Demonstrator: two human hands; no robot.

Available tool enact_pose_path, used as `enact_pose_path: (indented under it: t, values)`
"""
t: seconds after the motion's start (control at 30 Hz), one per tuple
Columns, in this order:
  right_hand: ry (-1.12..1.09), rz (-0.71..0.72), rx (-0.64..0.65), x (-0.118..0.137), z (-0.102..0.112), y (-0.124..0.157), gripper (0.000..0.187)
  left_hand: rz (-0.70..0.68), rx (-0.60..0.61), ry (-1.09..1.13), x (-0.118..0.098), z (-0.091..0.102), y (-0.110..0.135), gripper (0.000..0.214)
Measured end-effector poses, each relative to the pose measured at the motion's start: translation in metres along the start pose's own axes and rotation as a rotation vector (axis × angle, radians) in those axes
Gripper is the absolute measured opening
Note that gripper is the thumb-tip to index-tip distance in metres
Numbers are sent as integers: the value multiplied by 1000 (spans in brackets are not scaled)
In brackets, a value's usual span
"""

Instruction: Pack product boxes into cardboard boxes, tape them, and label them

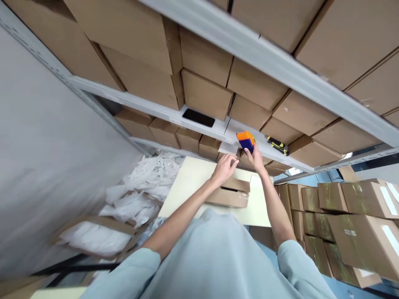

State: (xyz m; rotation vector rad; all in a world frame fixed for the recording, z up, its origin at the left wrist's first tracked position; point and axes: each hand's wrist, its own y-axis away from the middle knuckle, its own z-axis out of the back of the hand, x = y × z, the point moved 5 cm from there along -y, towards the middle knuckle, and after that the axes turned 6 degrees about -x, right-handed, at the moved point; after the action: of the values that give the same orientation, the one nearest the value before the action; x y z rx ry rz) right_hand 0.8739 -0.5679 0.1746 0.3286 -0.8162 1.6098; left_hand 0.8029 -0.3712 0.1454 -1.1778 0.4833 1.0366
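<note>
While right hand (256,158) holds object (245,140), left (224,169) hovers.

Positions are taken from the handheld item (245,141).

Handheld item: orange top, deep blue-violet lower face, traces of green at its 3 o'clock edge.
Cutter (276,145), 3 o'clock: black, yellow patches.
Flat slab (198,118), 10 o'clock: uniformly black.
Shelf beam (264,56), 12 o'clock: pale grey.
Shelved boxes (204,93), 11 o'clock: plain brown.
Bench (187,178), 7 o'clock: plain pale cream.
Carton (227,199) on the bench: brown, with a dark slot.
Stacked boxes (358,236), 4 o'clock: brown, white strips, yellowish sheen in places.
Floor (346,287), 5 o'clock: blue.
Heaped paper (156,178), 8 o'clock: white.
Wall (56,145), 9 o'clock: grey.
Shirt (215,257), 6 to 7 o'clock: plain pale blue-green.
</note>
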Motion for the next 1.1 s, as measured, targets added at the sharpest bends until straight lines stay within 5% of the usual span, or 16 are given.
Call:
enact_pose_path:
  t: [0.17,0.3,0.53,0.77,1.1]
  values:
    - [-680,-232,16,30,-40,137,63,106,-110,141,-14,40,80,19]
    - [-816,-366,28,61,-62,188,65,166,-155,117,-28,58,118,20]
    - [-826,-373,105,76,-67,203,61,218,-69,81,-31,74,132,24]
    - [-598,-189,131,74,-34,231,50,154,-54,61,-60,130,93,49]
    - [-230,443,94,86,22,223,2,-11,137,45,-109,151,76,27]
